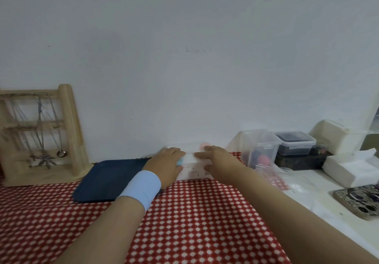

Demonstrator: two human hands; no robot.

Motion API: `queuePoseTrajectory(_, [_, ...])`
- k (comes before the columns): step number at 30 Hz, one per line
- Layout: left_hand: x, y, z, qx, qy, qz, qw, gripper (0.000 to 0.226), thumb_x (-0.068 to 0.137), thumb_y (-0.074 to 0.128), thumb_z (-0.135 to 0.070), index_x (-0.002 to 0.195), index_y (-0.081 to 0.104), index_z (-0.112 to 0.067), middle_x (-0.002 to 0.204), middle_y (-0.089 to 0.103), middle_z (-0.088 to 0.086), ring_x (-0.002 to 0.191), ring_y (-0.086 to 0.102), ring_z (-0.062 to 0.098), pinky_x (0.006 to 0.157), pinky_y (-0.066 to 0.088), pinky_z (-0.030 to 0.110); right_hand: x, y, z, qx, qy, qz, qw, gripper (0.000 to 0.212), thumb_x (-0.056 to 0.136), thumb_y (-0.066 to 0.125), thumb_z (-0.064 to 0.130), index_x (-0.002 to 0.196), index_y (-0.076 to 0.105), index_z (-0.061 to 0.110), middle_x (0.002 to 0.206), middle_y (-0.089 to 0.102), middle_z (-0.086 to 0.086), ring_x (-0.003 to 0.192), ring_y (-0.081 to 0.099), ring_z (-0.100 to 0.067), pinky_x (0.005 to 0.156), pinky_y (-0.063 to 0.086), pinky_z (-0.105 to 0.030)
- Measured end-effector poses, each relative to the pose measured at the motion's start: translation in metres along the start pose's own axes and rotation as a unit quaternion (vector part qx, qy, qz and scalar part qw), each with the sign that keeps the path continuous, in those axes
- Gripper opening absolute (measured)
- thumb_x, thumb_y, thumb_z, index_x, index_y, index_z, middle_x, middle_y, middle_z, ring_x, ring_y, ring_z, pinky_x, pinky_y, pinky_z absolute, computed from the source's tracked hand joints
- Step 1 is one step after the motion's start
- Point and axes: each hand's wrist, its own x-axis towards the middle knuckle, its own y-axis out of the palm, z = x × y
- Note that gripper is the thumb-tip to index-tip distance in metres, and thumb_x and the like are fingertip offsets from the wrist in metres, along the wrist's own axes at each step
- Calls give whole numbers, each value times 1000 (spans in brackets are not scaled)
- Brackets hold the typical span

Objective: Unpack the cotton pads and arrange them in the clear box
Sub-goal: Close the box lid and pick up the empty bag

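Both hands reach to the far edge of the worktop [330,220], where the pack of cotton pads [192,160] lies flat against the wall [184,58] on a red-and-white cloth [194,212]. The left hand [166,164], with a pale blue wristband [141,187], holds the pack's left end: its fingers [173,151] lie close together over the top and the thumb presses the near side. The right hand [218,164] pinches the right end the same way, fingers [202,153] on top, thumb below. Just right of the right fingers stands the clear box [259,146], its lid on, with coloured round things inside. Beyond it sit a dark container [295,143], a stack of tissues [352,167] and a phone [359,201]. Left of the left fingers lie a dark blue tray [110,179] and a wooden jewellery stand [41,134].
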Motion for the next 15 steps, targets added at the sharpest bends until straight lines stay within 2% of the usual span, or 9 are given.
queuePoseTrajectory(3, [4, -11, -14, -11, -28, 7, 1000, 57, 101, 50, -46, 153, 38, -24, 158, 38, -3, 144, 34, 20, 114, 37, 39, -8, -5, 1, -4, -6, 22, 1000, 68, 98, 62, 24, 156, 30, 40, 168, 17, 2, 153, 19, -20, 123, 19, -42])
queuePoseTrajectory(5, [6, -20, -27, -9, -31, -11, 999, 58, 100, 49, -49, 151, 42, -23, 156, 41, -1, 141, 38, 21, 114, 37, 40, -15, -11, -1, 22, 9, 12, 1000, 75, 96, 63, 27, 158, 21, 40, 169, 14, 3, 153, 22, -22, 122, 23, -43])
queuePoseTrajectory(7, [6, -25, -43, -10, -5, -57, 998, 54, 102, 48, -45, 151, 42, -24, 156, 40, -1, 141, 38, 21, 115, 34, 38, -24, -23, -8, 31, 15, -30, 999, 64, 96, 61, 25, 153, 34, 36, 161, 32, 2, 143, 39, -21, 117, 35, -42])
queuePoseTrajectory(10, [2, -25, -80, -79, 23, -98, 992, 38, 102, 50, -38, 139, 55, -27, 143, 52, -4, 128, 49, 17, 109, 41, 34, -44, -46, -24, -8, 46, -40, 998, 30, 96, 55, 21, 121, 70, 27, 127, 67, 3, 110, 62, -16, 101, 50, -35])
queuePoseTrajectory(12, [0, -20, -105, -141, 22, -81, 986, 30, 102, 52, -35, 129, 62, -27, 132, 60, -4, 115, 58, 16, 101, 48, 33, -59, -59, -34, -29, 79, -42, 996, 24, 95, 55, 22, 102, 77, 28, 109, 73, 4, 96, 65, -16, 92, 55, -35])
queuePoseTrajectory(15, [-3, -6, -143, -213, 10, -12, 977, 30, 102, 51, -32, 127, 65, -24, 126, 65, -3, 113, 62, 18, 97, 47, 29, -85, -70, -53, -106, 134, -49, 984, 25, 92, 52, 21, 100, 74, 28, 103, 72, 4, 92, 66, -18, 85, 56, -36])
